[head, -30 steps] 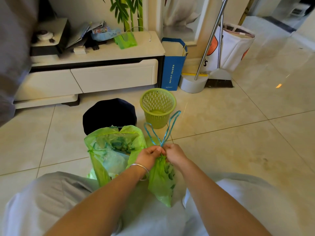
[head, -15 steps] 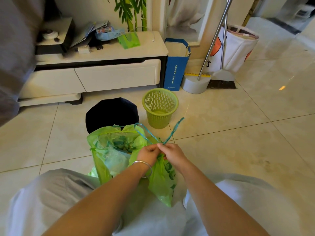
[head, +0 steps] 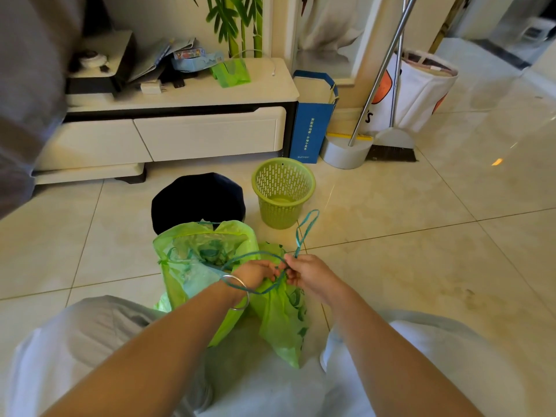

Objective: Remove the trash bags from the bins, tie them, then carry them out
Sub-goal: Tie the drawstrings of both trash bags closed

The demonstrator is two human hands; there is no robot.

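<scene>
i'm looking at a home, most likely a living room. the floor is glossy cream tile. a low white tv stand with drawers runs along the wall, its top cluttered with papers, a charger and a tissue pack. bamboo is pictured on the wall behind it. a blue paper bag leans beside the stand, then a broom and a white fabric hamper. two small bins sit on the tile, one dark, one green, with green trash bags in front.
</scene>
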